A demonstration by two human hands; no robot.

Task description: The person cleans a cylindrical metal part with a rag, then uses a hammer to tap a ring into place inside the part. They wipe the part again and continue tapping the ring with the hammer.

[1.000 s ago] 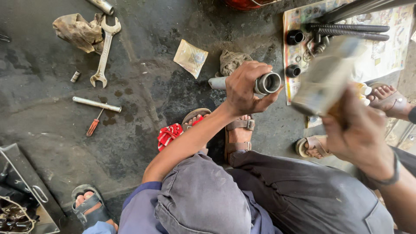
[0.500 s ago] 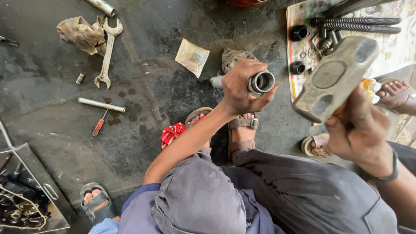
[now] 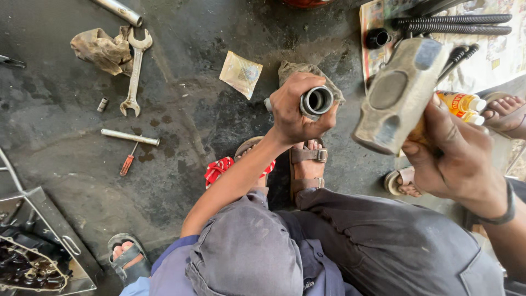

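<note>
Hammer (image 3: 397, 96), a heavy grey-headed one, is being gripped by the handle in the right hand (image 3: 457, 156), its head raised and tilting above the dark oily floor (image 3: 181, 120). Just to its left, the left hand (image 3: 290, 112) is wrapping its fingers tightly around a short metal sleeve (image 3: 316, 101), open end facing up, above a sandalled foot (image 3: 307, 164). A spanner (image 3: 134, 74), a crumpled rag (image 3: 98, 49) and a small screwdriver (image 3: 129, 160) are lying well apart to the left.

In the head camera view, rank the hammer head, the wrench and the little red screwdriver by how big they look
1. hammer head, though nearness to the camera inflates it
2. wrench
3. red screwdriver
</note>
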